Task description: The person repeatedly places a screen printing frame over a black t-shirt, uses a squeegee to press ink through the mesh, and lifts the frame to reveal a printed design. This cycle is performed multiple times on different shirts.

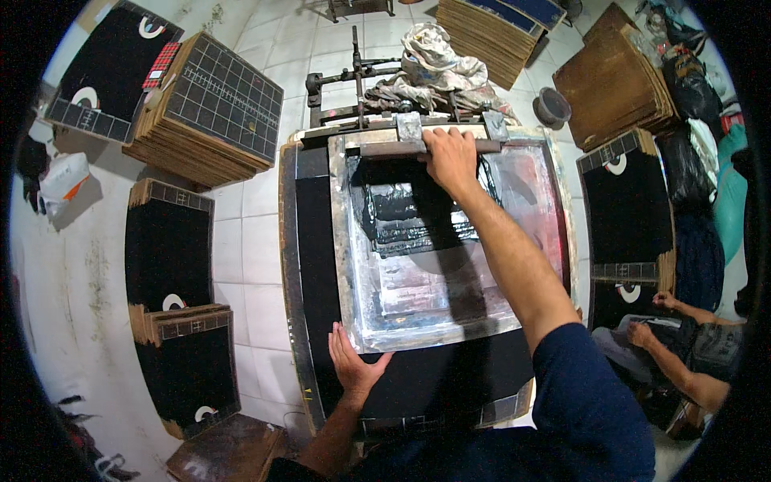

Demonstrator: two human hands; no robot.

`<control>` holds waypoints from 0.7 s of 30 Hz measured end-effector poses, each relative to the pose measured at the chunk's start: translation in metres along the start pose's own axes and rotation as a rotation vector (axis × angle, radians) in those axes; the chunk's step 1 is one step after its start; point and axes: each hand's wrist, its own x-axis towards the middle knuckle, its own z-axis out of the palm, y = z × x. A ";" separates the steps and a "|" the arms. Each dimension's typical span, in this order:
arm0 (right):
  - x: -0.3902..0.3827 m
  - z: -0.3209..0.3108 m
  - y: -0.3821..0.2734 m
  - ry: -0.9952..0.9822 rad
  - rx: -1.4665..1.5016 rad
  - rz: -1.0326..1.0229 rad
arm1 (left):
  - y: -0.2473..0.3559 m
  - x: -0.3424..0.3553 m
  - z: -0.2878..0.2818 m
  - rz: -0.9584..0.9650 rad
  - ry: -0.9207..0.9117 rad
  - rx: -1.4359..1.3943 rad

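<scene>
A screen-printing frame (344, 249) lies in front of me on black fabric (450, 394), which covers a printing board. Wet black ink (393, 210) is smeared over the far half of its mesh; the near half shows whitish and reddish stains. My right hand (451, 161) is closed over a squeegee (384, 150) at the frame's far end, my forearm reaching across the mesh. At the near left corner, my left hand (356, 368) rests with fingers stretched along the frame's side and the thumb apart along its near edge. The squeegee's blade edge is mostly hidden.
Metal clamps (409, 127) meet the frame's far side, with stained rags (442, 64) behind them. Board stacks with black pieces (170, 249) flank me at left and right (626, 201). A grey bucket (552, 106) stands far right. Another person's hands (642, 333) are at lower right.
</scene>
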 end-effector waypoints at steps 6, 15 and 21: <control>-0.025 -0.004 0.001 -0.080 -0.030 -0.021 | 0.001 0.000 0.001 0.010 0.027 0.004; -0.152 -0.031 -0.022 0.054 0.078 -0.023 | 0.006 0.004 -0.008 -0.013 0.031 -0.111; -0.142 -0.029 -0.016 -0.072 0.077 -0.027 | 0.014 0.011 -0.011 -0.297 -0.038 -0.335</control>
